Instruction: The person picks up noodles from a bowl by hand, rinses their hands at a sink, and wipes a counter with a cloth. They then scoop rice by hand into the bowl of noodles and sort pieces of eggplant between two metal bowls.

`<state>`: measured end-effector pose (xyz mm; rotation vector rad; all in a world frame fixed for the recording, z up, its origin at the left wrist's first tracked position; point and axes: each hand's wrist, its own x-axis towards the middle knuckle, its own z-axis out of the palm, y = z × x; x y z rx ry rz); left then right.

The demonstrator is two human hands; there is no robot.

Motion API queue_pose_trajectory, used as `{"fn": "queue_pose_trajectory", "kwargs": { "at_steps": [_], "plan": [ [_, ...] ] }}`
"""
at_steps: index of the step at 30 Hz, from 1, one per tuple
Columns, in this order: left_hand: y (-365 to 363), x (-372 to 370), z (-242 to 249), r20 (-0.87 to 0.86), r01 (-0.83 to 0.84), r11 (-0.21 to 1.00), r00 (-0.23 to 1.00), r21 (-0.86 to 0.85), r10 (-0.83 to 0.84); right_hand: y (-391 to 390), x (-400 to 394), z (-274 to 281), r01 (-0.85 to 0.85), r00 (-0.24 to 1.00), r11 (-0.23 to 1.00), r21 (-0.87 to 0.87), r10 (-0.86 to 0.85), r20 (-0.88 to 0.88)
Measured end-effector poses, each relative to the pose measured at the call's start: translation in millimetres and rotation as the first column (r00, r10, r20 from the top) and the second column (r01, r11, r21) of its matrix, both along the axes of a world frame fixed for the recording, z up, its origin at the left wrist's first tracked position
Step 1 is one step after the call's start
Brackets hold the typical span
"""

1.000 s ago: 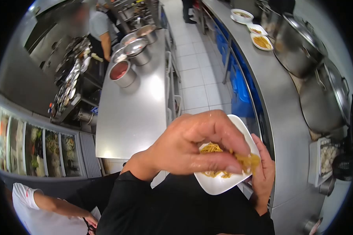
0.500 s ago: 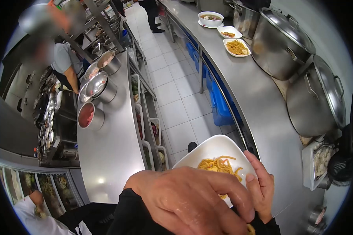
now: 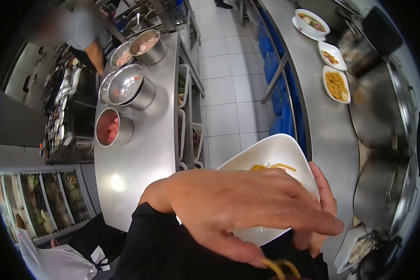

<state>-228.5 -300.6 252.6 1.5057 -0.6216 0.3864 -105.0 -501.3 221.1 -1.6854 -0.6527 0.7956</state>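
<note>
A white bowl (image 3: 279,144) with rounded corners holds yellow noodles (image 3: 283,166) with bits of topping. My right hand (image 3: 325,198) grips its right side, fingers along the outer rim. My left hand (image 3: 238,198) reaches across above the bowl, back of the hand up, covering most of the food. A few loose noodle strands (image 3: 287,267) loop at its thumb tip near the bottom edge. The left fingertips are partly hidden and blurred, so the exact grip on the strands is hard to see.
To the right a steel counter (image 3: 333,154) bears a soup bowl (image 3: 312,23), a small dish (image 3: 332,56), a noodle plate (image 3: 336,85) and large pots (image 3: 382,116). The left counter (image 3: 144,172) has a pot of raw meat (image 3: 112,128). Another person (image 3: 86,35) stands beyond it.
My view has turned, so the counters sit differently. My left hand has spread more across the bowl, covering more noodles, and strands now show clearly at its thumb. The bowl stays in my right hand.
</note>
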Motion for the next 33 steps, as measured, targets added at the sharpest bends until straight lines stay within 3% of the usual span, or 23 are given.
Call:
{"fn": "queue_pose_trajectory", "kwargs": {
  "at_steps": [6,9,16,19,22,24,30,33],
  "plan": [
    [51,28,-20,0.015,-0.022,0.999,1.000,-0.045,0.023,67,46,-12,-0.138,0.990,0.990,-0.002,0.138,0.040],
    [82,50,-18,-0.065,-0.021,0.999,0.998,-0.030,0.019,94,76,-18,-0.147,0.989,0.989,-0.006,0.147,0.024],
    [152,130,-5,-0.001,-0.211,0.976,0.977,0.051,0.211,170,165,-18,-0.206,0.979,0.978,-0.027,0.206,0.002],
    [179,162,5,0.056,-0.323,0.941,0.946,0.095,0.319,204,200,-33,-0.212,0.975,0.974,0.078,0.206,0.080],
    [207,184,4,0.075,-0.385,0.918,0.922,0.090,0.380,240,224,-32,-0.220,0.975,0.972,0.078,0.222,-0.010],
    [234,196,6,0.036,-0.383,0.916,0.924,0.121,0.382,268,241,-26,-0.245,0.968,0.969,0.036,0.246,-0.039],
    [320,229,1,0.141,-0.450,0.893,0.883,-0.013,0.447,364,274,-32,-0.274,0.961,0.962,0.018,0.274,-0.025],
    [384,232,-2,0.106,-0.472,0.881,0.878,0.024,0.467,425,285,-37,-0.282,0.958,0.959,0.014,0.282,-0.040]
  ]
}}
